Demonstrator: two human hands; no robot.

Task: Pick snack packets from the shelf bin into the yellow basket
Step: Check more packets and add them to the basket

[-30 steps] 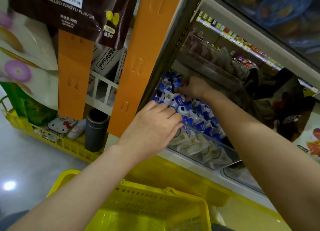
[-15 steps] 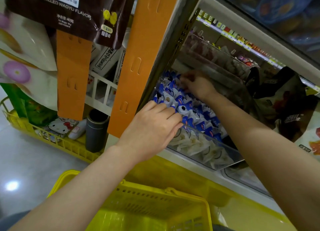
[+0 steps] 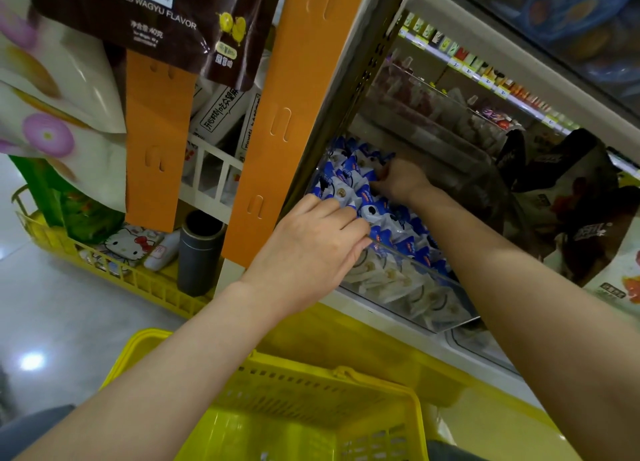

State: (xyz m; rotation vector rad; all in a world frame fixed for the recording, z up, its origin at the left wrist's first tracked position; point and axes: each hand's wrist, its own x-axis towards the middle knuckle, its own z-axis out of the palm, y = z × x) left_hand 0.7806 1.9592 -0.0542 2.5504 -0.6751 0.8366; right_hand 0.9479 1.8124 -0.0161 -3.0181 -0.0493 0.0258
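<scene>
Snack packets (image 3: 346,183) half-hide fingers of L hand (image 3: 311,253) & R hand (image 3: 403,180); grips unclear.

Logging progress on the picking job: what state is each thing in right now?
Shelf bin, nearly full.
Snack packets, piled in the shelf bin.
Left hand, resting on front packets, grip unclear.
Right hand, fingers curled round packets further back.
Yellow basket, below the bin, no packets visible inside.
</scene>
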